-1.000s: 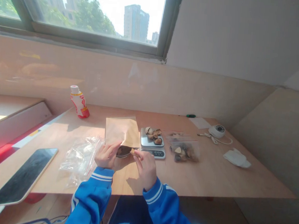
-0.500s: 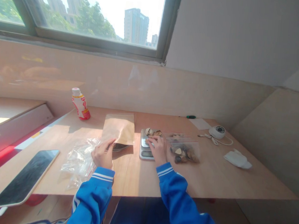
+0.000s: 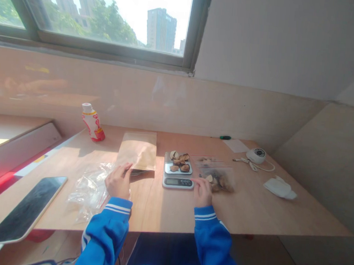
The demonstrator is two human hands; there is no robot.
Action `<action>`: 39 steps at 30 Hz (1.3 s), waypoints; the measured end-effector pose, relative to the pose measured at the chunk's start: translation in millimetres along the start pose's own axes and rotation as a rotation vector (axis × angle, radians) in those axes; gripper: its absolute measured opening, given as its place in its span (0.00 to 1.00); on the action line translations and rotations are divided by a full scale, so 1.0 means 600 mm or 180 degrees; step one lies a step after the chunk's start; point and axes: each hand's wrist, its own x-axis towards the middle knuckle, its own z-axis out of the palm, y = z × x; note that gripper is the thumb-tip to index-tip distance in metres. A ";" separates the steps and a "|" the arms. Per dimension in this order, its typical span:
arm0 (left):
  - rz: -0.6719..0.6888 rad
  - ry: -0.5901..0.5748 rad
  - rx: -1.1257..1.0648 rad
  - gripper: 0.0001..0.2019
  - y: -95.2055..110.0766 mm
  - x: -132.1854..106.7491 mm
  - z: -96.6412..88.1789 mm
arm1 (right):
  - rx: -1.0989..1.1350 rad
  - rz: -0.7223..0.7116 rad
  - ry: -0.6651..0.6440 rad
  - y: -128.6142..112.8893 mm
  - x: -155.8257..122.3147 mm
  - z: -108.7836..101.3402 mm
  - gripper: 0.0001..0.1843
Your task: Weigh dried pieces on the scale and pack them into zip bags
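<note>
Plainly, the head view has a flat, matte brown kraft-paper pouch (image 3: pixel 139 148) lying left of centre on the pale wooden desk (image 3: pixel 250 207), its long axis running from the far edge towards the near edge, with its dark, slightly gaping mouth facing the near edge. The pouch looks smooth and rectangular, lightly creased, brightly sunlit over much of its face. The left hand (image 3: pixel 118 181) has its fingertips closed on the pouch's near left corner, beside the mouth. Right of the pouch, well apart from it, sits a white digital scale (image 3: pixel 188 183) with a silvery square plate; its long axis also runs far to near, the display panel towards the near edge. On the plate rest curled, dried brown-and-cream pieces (image 3: pixel 179 162), rough and irregular. The right hand (image 3: pixel 203 193) is relaxed with its index finger extended at the panel's right end, nothing visible in its grasp; whether it touches the panel I cannot tell. Just beyond that hand lies a clear zip bag of dark dried pieces (image 3: pixel 222 181), partly covered by the fingers. A crumpled clear plastic bag (image 3: pixel 88 191) lies left of the left hand, towards the desk's near edge.
</note>
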 end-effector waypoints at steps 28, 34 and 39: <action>-0.0917 0.0120 0.0796 0.13 -0.017 0.012 -0.122 | 0.0038 0.0202 -0.0014 0.005 -0.007 -0.001 0.15; -0.0644 0.1075 0.0255 0.13 0.011 0.016 -0.131 | 0.0085 0.0158 -0.0107 -0.002 -0.005 -0.010 0.16; -0.0021 0.1074 -0.0181 0.13 0.058 -0.005 -0.111 | 0.0617 0.0223 -0.0304 -0.061 0.002 -0.020 0.13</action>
